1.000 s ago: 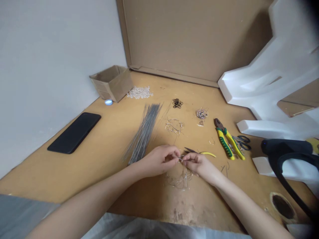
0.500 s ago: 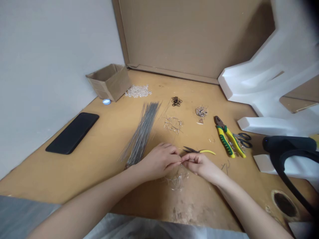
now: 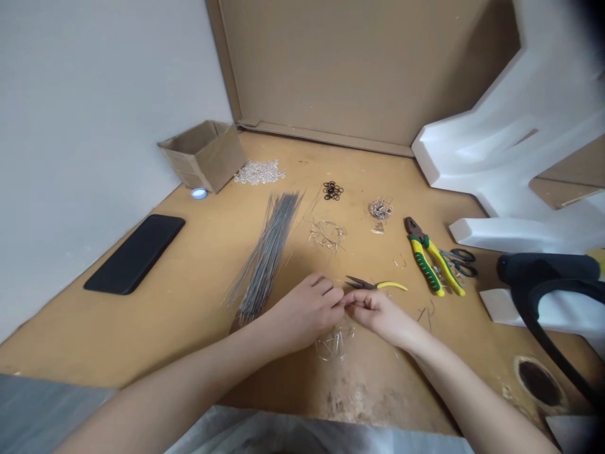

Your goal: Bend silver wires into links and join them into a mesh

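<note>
Along the left side of the tabletop [image 3: 198, 252], a dark phone [image 3: 135, 254] lies flat, with a small blue cap [image 3: 199, 193] beyond it, just beside an open cardboard box [image 3: 212, 161] against the wall. A heap of clear beads [image 3: 259, 172] is spread by the box's right side. Next comes a long bundle of straight grey wires [image 3: 271, 246], its near end close to the person's left forearm.

The left hand [image 3: 312, 312] has its fingers curled in, with thumb and forefinger in a narrow pinch on what seems to be a bit of thin wire [image 3: 343, 304], mostly covered by the fingers. Just below it is a loose cluster of bent wires [image 3: 334, 343]; whether that touches the hand I can't tell. Farther back are a scattered ring of wire pieces [image 3: 326, 234] and, behind that, a pile of black rings [image 3: 333, 190].

The right hand [image 3: 375, 309] meets the left at the fingertips, pinching narrowly at the same spot. Thin-nosed pliers [image 3: 362, 285] with a yellow handle lie just beyond it. A silvery clump [image 3: 380, 208] sits farther back. Green-and-yellow pliers [image 3: 428, 274] rest with handles apart, near dark-handled scissors [image 3: 466, 255]; a few loose wires [image 3: 428, 315] lie nearer. White foam [image 3: 501, 236] and a black curved object [image 3: 548, 268] fill the far right.
</note>
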{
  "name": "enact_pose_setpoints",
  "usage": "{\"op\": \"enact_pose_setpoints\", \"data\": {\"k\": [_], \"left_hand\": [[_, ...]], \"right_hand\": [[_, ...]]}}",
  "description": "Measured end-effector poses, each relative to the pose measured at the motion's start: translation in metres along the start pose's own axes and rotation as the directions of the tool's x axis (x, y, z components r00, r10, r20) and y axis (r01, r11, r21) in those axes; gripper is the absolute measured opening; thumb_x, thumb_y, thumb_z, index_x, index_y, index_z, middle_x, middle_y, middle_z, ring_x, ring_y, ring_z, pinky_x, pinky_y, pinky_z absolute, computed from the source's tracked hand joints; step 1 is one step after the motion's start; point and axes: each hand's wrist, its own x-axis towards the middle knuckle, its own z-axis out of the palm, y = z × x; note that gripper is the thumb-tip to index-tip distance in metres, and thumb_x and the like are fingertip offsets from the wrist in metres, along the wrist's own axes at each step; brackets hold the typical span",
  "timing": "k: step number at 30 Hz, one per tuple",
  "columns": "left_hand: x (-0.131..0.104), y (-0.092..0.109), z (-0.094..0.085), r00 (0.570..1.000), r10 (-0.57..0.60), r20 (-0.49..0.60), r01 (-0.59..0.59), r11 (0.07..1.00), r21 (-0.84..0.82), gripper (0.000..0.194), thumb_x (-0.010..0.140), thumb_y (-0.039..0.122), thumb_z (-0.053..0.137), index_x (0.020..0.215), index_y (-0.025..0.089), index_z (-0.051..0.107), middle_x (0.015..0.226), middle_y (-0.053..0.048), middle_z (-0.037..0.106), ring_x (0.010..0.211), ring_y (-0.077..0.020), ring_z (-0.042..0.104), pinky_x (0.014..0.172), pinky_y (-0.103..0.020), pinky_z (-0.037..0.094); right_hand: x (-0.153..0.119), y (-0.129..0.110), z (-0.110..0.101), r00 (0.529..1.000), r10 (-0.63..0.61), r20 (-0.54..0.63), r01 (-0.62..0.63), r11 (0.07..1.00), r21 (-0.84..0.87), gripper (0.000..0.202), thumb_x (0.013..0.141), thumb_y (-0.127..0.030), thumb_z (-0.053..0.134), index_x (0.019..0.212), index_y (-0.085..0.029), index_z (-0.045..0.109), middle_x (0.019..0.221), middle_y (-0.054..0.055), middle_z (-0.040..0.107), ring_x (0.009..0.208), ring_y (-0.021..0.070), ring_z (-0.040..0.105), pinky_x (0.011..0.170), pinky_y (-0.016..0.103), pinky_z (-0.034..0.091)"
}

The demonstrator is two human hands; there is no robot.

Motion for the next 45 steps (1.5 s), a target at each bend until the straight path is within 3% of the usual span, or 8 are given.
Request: {"op": "enact_pose_setpoints", "data": {"k": [7, 11, 17, 20, 25, 29, 39, 45], "left_hand": [[0.000, -0.003, 0.000, 1.000, -0.023, -0.004, 0.022, 0.998, -0.060, 0.011, 0.078, 0.013, 0.048, 0.085, 0.016, 0.056, 0.081, -0.006, 0.053, 0.078, -0.0181, 0.048, 0.081, -0.036, 0.036], [-0.001, -0.006, -0.003, 0.998, -0.065, -0.006, 0.063, 0.985, -0.158, 0.016, 0.084, 0.017, 0.041, 0.081, 0.016, 0.057, 0.080, -0.005, 0.055, 0.078, -0.0168, 0.050, 0.074, -0.032, 0.039], [-0.002, -0.006, -0.003, 0.995, -0.095, -0.032, 0.086, 0.971, -0.223, 0.022, 0.086, 0.015, 0.036, 0.080, 0.015, 0.057, 0.082, -0.006, 0.056, 0.077, -0.0151, 0.050, 0.069, -0.027, 0.041], [-0.002, -0.005, -0.001, 0.992, -0.115, -0.042, 0.103, 0.969, -0.224, 0.021, 0.085, 0.016, 0.036, 0.079, 0.015, 0.056, 0.083, -0.005, 0.056, 0.077, -0.0153, 0.050, 0.069, -0.027, 0.041], [-0.003, -0.006, -0.003, 0.993, -0.101, -0.060, 0.082, 0.960, -0.266, 0.019, 0.084, 0.016, 0.038, 0.077, 0.015, 0.055, 0.084, -0.005, 0.056, 0.078, -0.0153, 0.050, 0.070, -0.026, 0.040], [-0.003, -0.007, -0.004, 0.993, -0.106, -0.052, 0.088, 0.959, -0.270, 0.017, 0.083, 0.016, 0.040, 0.076, 0.015, 0.055, 0.083, -0.004, 0.055, 0.077, -0.0148, 0.048, 0.069, -0.026, 0.040], [0.001, -0.002, 0.007, 0.998, -0.053, -0.028, 0.050, 0.995, -0.088, 0.005, 0.079, 0.017, 0.050, 0.078, 0.017, 0.054, 0.078, -0.004, 0.050, 0.075, -0.0187, 0.046, 0.063, -0.031, 0.040], [0.002, -0.002, 0.004, 1.000, -0.022, -0.020, 0.020, 0.993, -0.113, 0.010, 0.081, 0.016, 0.046, 0.076, 0.016, 0.054, 0.080, -0.005, 0.052, 0.076, -0.0171, 0.046, 0.066, -0.029, 0.040]], "right_hand": [[0.000, 0.001, -0.001, 1.000, -0.014, -0.006, 0.013, 0.999, -0.035, 0.025, 0.071, -0.015, 0.044, 0.082, -0.015, 0.067, 0.081, 0.003, 0.067, 0.077, 0.0157, 0.059, 0.074, 0.027, 0.043], [-0.001, 0.005, 0.000, 1.000, 0.017, -0.024, -0.019, 0.997, -0.073, 0.024, 0.071, -0.014, 0.042, 0.078, -0.016, 0.066, 0.063, -0.001, 0.060, 0.056, 0.0100, 0.051, 0.054, 0.020, 0.040], [-0.004, -0.004, 0.003, 0.985, 0.172, 0.027, -0.175, 0.976, 0.130, 0.017, 0.072, -0.018, 0.041, 0.077, -0.017, 0.057, 0.042, -0.009, 0.038, 0.035, 0.0058, 0.032, 0.037, 0.017, 0.026], [-0.004, -0.007, 0.005, 0.987, 0.162, 0.020, -0.163, 0.984, 0.069, 0.009, 0.073, -0.023, 0.047, 0.071, -0.017, 0.054, 0.043, -0.008, 0.039, 0.037, 0.0062, 0.034, 0.038, 0.017, 0.027], [-0.004, 0.001, 0.011, 0.991, -0.034, -0.132, 0.016, 0.990, -0.139, 0.010, 0.071, -0.025, 0.055, 0.065, -0.017, 0.054, 0.051, -0.007, 0.040, 0.047, 0.0064, 0.035, 0.045, 0.018, 0.028], [-0.003, 0.006, 0.012, 0.990, -0.066, -0.126, 0.040, 0.979, -0.201, 0.007, 0.072, -0.020, 0.052, 0.069, -0.016, 0.056, 0.052, -0.006, 0.043, 0.048, 0.0066, 0.037, 0.046, 0.018, 0.029], [-0.003, 0.002, 0.013, 0.991, 0.102, -0.086, -0.104, 0.994, -0.019, 0.006, 0.065, -0.016, 0.049, 0.063, -0.016, 0.055, 0.048, -0.006, 0.045, 0.039, 0.0060, 0.041, 0.039, 0.017, 0.034], [-0.003, 0.000, 0.010, 0.988, 0.129, -0.081, -0.127, 0.991, 0.027, 0.008, 0.061, -0.013, 0.047, 0.063, -0.016, 0.054, 0.047, -0.006, 0.051, 0.038, 0.0071, 0.048, 0.041, 0.018, 0.038]]}}
